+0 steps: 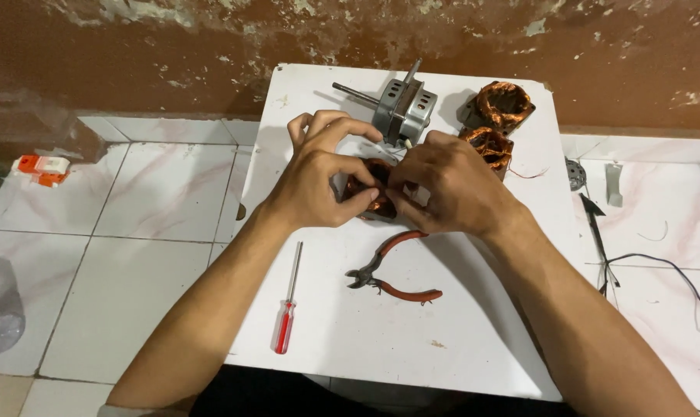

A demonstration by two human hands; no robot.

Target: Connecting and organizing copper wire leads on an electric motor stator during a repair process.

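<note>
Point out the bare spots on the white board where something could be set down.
Free: the near right part of the white board, right of the cutters, and the strip between the screwdriver and the cutters. Crowded: the far end, where both hands hold a copper coil beside the grey motor and two more coils.

Board [411, 340] lies on tiled floor [133, 232], far edge against wall [133, 54]. Mid-board: left hand [319, 181] and right hand [450, 189] side by side, both clasped on coil stator [369, 193] between them. Behind hands: motor housing [404, 108] with shaft pointing left. Right of housing: two wound coils [504, 104], one before other. Before hands: cutters [392, 270]. Left of cutters: screwdriver [288, 305], tip away. Right of board, on floor: cable [659, 262].
</note>
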